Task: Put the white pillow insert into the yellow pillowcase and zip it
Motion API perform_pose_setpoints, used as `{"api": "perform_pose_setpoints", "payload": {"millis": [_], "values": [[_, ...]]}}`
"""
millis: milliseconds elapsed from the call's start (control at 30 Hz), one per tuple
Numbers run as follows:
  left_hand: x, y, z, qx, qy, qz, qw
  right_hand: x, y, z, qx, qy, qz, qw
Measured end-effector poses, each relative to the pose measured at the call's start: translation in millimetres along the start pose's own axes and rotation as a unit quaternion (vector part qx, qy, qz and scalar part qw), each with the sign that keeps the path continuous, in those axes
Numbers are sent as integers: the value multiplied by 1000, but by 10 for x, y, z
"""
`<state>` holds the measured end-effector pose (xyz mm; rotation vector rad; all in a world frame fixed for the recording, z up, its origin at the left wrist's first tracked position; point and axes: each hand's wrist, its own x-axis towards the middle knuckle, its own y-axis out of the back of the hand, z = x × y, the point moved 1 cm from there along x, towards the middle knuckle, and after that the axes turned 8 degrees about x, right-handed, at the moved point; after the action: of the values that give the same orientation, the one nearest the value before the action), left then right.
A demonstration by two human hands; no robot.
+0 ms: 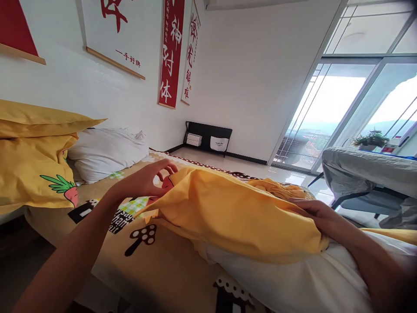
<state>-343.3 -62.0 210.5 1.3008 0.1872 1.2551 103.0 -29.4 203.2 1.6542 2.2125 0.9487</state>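
Note:
A yellow pillowcase [224, 208] stretches between my hands, partly drawn over a white pillow [270, 274] that shows along its lower edge. At its left end, my left hand [154, 177] is curled with fingertips and thumb on the corner, beside a pink printed patch. My right hand [311, 213] grips the pillowcase near its right edge, some fingers hidden by the cloth and by the hand itself. Beneath lies a beige patterned bed sheet [140, 269] with brown mushroom prints.
To the left, another white pillow [110, 152] rests by the wall, next to yellow pillows [35, 169] with a carrot print. A black rack [208, 134] stands in the far corner. A covered table [368, 169] with a potted plant [371, 139] is by the glass doors.

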Motion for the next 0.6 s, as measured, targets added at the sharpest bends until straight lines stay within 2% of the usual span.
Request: {"api": "perform_pose_setpoints", "payload": {"millis": [67,167,300,400,600], "values": [[-6,-103,71,83,-9,25,996,20,-1,26,21,-16,-9,1000],[32,-267,159,198,-43,104,974,34,23,86,42,-25,1,999],[69,-311,130,274,-104,177,940,43,108,224,82,-49,-5,995],[48,-245,42,277,-116,197,933,63,159,316,114,-54,1,992],[-4,-116,-17,189,-105,176,960,97,152,361,135,-57,6,989]]}}
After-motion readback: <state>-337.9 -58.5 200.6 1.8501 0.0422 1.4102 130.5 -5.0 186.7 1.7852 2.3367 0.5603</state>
